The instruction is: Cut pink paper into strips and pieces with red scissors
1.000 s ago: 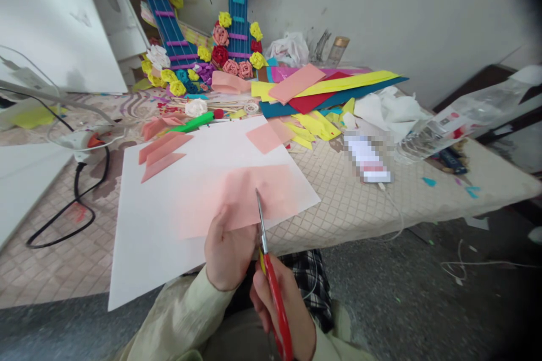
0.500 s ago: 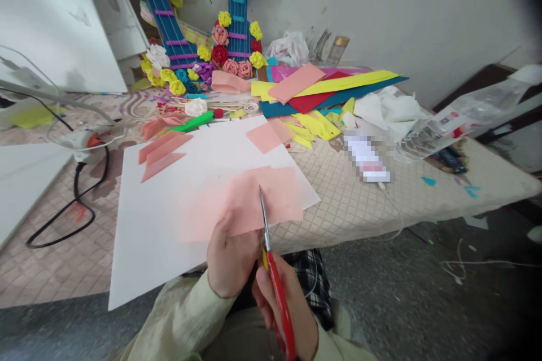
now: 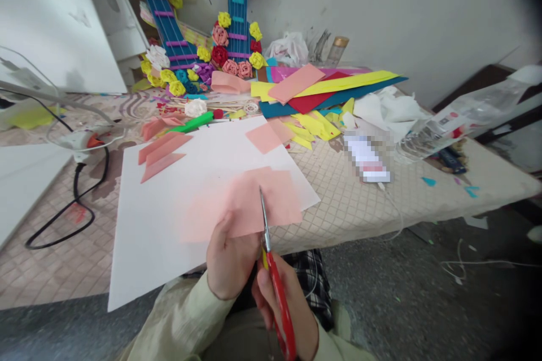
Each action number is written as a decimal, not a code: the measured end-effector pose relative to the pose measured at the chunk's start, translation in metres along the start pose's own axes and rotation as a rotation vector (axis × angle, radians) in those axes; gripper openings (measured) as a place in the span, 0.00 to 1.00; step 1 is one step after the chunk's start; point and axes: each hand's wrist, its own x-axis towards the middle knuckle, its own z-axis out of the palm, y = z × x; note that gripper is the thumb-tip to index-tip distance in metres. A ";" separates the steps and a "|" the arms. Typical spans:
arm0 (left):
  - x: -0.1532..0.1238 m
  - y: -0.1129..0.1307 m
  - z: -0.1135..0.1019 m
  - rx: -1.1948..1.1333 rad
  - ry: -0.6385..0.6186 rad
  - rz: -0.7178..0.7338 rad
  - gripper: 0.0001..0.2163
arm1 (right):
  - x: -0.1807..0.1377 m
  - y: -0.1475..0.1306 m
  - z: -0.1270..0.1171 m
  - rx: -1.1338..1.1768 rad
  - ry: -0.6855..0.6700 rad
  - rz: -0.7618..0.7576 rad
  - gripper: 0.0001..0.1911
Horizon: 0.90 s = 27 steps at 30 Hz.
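Observation:
My left hand (image 3: pixel 231 259) pinches the near edge of a pink paper sheet (image 3: pixel 237 203), holding it above a large white sheet (image 3: pixel 169 220). In my right hand (image 3: pixel 288 307) are red-handled scissors (image 3: pixel 273 276), gripped by the handles. Their blades point away from me and run up into the pink paper, just right of my left thumb. The part of the pink paper to the right of the blades is slightly offset from the rest.
Cut pink strips (image 3: pixel 163 155) and a pink piece (image 3: pixel 266 136) lie on the white sheet. Coloured paper sheets (image 3: pixel 322 93), paper-flower decorations (image 3: pixel 228 51), a green marker (image 3: pixel 197 122), a plastic bottle (image 3: pixel 461 113) and a power strip with cable (image 3: pixel 82 144) crowd the table behind.
The scissor blades have advanced slightly further into the pink paper, and the piece right of the blades has shifted a little. Both hands stay in nearly the same place.

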 end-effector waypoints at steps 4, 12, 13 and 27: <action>-0.003 0.000 -0.002 0.012 -0.045 -0.017 0.19 | 0.000 0.002 -0.002 -0.007 -0.004 -0.029 0.22; -0.007 -0.001 -0.003 -0.063 -0.053 -0.085 0.21 | 0.000 0.001 -0.003 -0.027 -0.013 -0.064 0.21; -0.007 -0.001 -0.004 -0.078 -0.047 -0.078 0.21 | 0.000 -0.001 -0.004 -0.027 -0.013 -0.065 0.21; -0.007 -0.001 -0.002 -0.043 -0.105 -0.111 0.22 | 0.002 -0.001 -0.007 -0.006 -0.021 -0.081 0.18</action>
